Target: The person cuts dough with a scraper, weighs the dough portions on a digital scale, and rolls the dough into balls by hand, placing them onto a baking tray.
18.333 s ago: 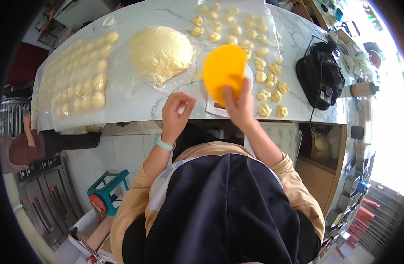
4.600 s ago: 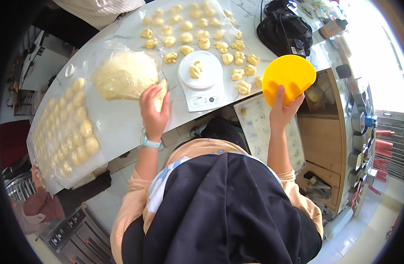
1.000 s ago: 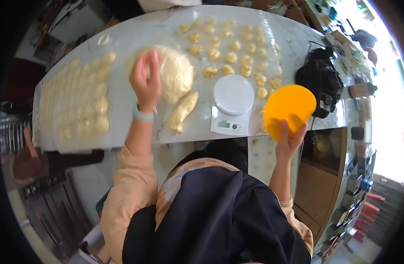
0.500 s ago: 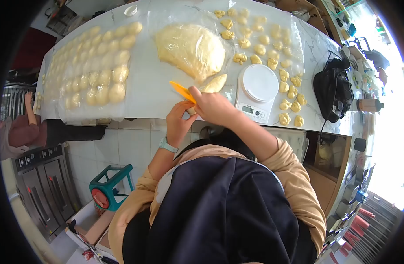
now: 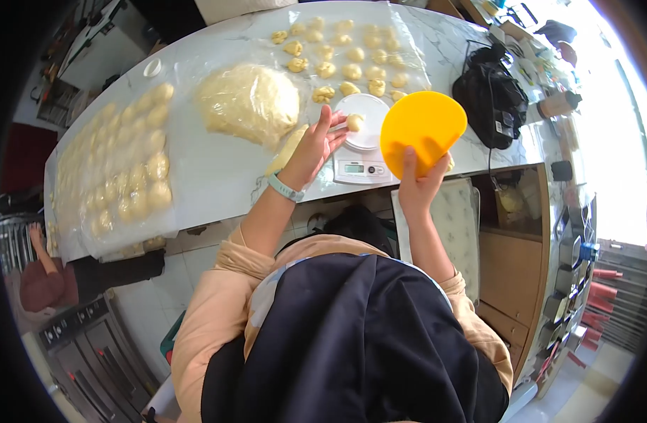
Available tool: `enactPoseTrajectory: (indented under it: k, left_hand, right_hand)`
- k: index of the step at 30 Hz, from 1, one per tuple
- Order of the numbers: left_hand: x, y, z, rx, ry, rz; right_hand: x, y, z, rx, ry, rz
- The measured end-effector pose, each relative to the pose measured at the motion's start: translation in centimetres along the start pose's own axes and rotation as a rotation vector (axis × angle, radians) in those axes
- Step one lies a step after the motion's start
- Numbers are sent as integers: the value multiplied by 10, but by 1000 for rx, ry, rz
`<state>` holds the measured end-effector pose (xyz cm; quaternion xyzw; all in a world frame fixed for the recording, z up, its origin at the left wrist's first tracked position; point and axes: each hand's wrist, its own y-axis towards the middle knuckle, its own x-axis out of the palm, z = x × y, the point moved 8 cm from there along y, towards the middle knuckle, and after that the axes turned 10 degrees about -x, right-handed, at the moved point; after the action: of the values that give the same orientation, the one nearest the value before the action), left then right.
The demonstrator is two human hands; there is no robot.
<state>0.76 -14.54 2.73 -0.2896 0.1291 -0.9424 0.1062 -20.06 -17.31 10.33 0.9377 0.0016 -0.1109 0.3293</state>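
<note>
My left hand reaches over the left side of the white kitchen scale, fingers stretched out. A small dough piece is at its fingertips, over the scale's round plate; whether they touch it I cannot tell. In my right hand is a yellow dough scraper, held up with its broad face toward me, right of the scale. It hides part of the table behind. A large dough mass lies under plastic left of the scale, with a cut strip of dough near my left wrist.
Rows of dough balls lie under plastic at the left. Several dough pieces sit behind the scale. A black bag and a bottle stand at the right. Another person's sleeve shows at far left.
My hands have moved apart from beside the dough mass. The left went to the scale, where a dough piece now is; the right carried the scraper right and turned its face toward me.
</note>
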Motion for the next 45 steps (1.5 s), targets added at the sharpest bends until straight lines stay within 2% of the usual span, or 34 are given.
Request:
enactPoseTrajectory:
  k: [3, 6, 9, 12, 13, 14, 16, 18, 21, 23, 24, 26, 27, 30, 32, 34, 36, 38, 41, 44, 45]
  left_hand:
    - [2, -6, -1, 25, 131, -17]
    - [-47, -53, 2, 278, 700, 366]
    - [-49, -121, 18, 721, 1389, 942]
    - [-71, -127, -7, 638, 1447, 731]
    - [-78, -131, -10, 590, 1352, 714]
    - [-83, -135, -14, 541, 1255, 697]
    - [-94, -140, -19, 469, 1157, 706]
    - [-107, -145, -22, 411, 1156, 756]
    - [-114, -148, -24, 349, 1177, 784]
    - [-109, -151, -21, 408, 1169, 774]
    - [-107, -153, -18, 438, 1169, 768]
    - [-115, -148, -19, 323, 946, 698]
    - [-117, -146, -22, 265, 829, 664]
    - [-90, -142, -1, 408, 922, 603]
    - [-73, -128, 12, 493, 720, 519]
    - [-57, -109, 25, 524, 622, 456]
    - [-35, -75, 27, 396, 522, 324]
    - [-3, -44, 37, 508, 700, 208]
    - [22, 1, 35, 487, 811, 177]
    - [20, 9, 29, 742, 1287, 403]
    - [10, 8, 27, 653, 1132, 353]
  right_hand:
    - [-27, 5, 6, 20, -37, 43]
    - [-37, 7, 4, 35, -30, 90]
    - [-21, -1, 13, 71, -21, 15]
    - [28, -13, -12, 40, 57, -211]
    - [50, -25, -17, 128, 138, -318]
    - [77, -42, -19, 272, 194, -557]
    - [123, -63, -46, 126, 162, -895]
    - [148, -68, -70, -21, 171, -990]
    - [189, -73, -79, -116, 27, -1216]
    - [206, -82, -82, -172, -67, -1375]
    - [204, -86, -81, -232, -49, -1277]
    - [194, -110, -71, -359, -21, -1071]
    - [184, -117, -68, -434, 18, -1044]
    - [160, -119, -42, -332, 119, -969]
    - [133, -102, -19, -45, 159, -863]
    - [88, -66, -19, -27, 220, -491]
    - [52, -43, -6, 104, 199, -274]
    - [19, -21, -1, 13, 17, -122]
    - [-12, -6, 0, -23, -76, 2]
    - [-33, -2, 11, 21, -106, 48]
    - [-37, 0, 11, 8, -108, 69]
